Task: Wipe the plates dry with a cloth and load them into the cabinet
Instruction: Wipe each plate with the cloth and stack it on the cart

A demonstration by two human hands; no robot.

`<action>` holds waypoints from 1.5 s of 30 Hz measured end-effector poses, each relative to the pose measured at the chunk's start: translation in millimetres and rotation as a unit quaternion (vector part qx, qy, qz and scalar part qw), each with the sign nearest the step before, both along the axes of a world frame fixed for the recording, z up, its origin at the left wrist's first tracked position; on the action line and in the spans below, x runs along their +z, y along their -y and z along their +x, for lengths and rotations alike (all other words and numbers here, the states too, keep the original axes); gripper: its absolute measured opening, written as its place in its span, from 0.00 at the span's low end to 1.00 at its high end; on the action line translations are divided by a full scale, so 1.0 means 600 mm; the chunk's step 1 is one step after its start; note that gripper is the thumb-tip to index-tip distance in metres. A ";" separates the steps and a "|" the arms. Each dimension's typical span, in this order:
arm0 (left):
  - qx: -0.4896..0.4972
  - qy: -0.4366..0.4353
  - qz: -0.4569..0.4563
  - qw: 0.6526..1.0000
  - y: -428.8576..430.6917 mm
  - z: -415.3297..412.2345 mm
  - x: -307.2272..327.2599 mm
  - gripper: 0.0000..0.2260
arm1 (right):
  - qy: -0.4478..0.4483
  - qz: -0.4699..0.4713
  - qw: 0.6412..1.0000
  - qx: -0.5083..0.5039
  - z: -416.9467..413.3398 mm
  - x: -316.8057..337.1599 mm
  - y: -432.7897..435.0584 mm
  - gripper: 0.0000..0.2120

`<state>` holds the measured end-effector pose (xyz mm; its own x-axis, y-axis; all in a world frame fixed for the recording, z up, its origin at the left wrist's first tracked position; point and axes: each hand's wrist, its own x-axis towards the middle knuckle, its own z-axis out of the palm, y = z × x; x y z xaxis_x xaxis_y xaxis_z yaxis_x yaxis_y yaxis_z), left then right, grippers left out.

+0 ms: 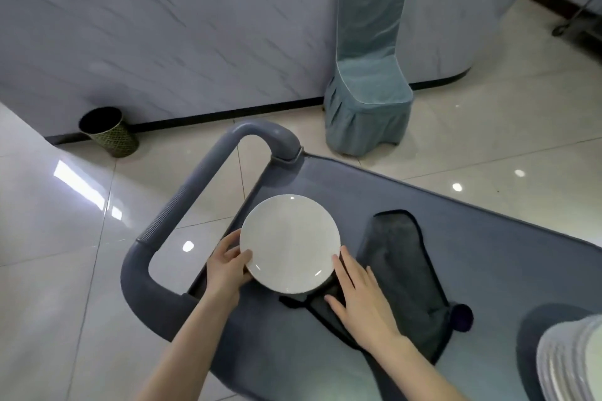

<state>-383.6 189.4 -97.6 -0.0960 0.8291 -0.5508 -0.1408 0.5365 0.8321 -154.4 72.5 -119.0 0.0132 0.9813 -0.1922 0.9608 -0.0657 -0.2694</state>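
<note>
One plate (290,242): left hand (228,267) pinches its rim; right hand (361,296), fingers (348,262) straight, rests on cloth (400,257) beside plate. Bunch cloth, steady rim.

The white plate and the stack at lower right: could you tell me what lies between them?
The dark cloth, spread on the cart under the right hand, in the head view.

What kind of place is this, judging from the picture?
Probably a restaurant or banquet hall: a cloth-covered chair, a grey serving cart and a stack of plates.
</note>
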 end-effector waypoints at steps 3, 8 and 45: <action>-0.010 -0.004 0.007 1.000 0.001 0.007 -0.008 0.20 | 0.011 0.040 0.999 -0.016 0.023 0.001 0.021 0.33; -0.051 -0.038 0.026 0.998 -0.006 0.025 -0.018 0.20 | 0.044 0.086 0.995 0.038 0.098 -0.010 0.074 0.27; -0.563 -0.150 0.273 0.766 0.294 0.597 0.110 0.12 | 0.051 0.087 0.866 -0.490 0.419 0.211 0.411 0.23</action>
<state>-25.6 12.9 -31.5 0.7941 0.5789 -0.1853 0.3962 -0.2617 0.8801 96.7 -174.1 7.6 0.8642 0.5031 0.0081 0.4858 -0.8300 -0.2742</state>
